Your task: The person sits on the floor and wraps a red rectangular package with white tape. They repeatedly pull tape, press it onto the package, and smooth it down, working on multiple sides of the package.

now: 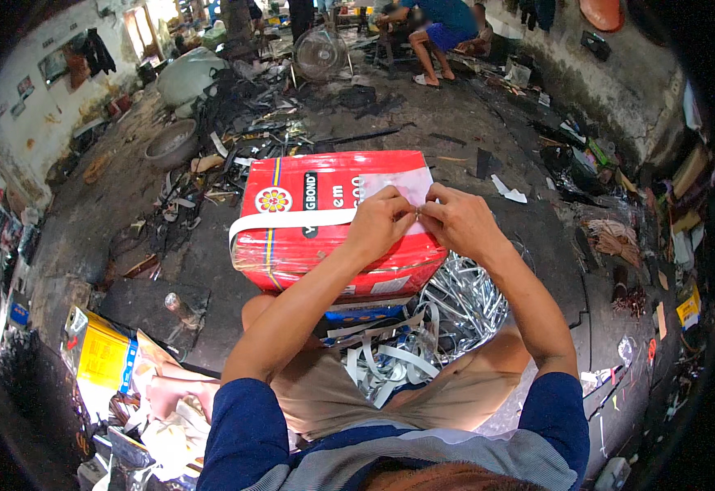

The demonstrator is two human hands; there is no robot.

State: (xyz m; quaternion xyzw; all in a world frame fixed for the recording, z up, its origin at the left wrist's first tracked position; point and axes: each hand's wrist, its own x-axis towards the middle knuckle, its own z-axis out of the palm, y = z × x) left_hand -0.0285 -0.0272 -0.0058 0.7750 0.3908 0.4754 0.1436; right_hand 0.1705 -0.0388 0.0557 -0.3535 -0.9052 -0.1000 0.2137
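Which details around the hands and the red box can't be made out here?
All in the head view:
- Anything between the fingertips of the left hand and right hand: too small, covered by fingers.
- White strip: its right end, hidden by the left hand.
- Red box: its underside, hidden by the box itself.
- Silver strips: partly hidden by the right forearm.

Strap (292, 220) across box (300, 252) — fan (321, 56) far behind, basin (172, 146) left — strips (469, 301) in front.

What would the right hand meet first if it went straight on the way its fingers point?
Probably the left hand, just beside the right hand over the red box; whether they touch is unclear.
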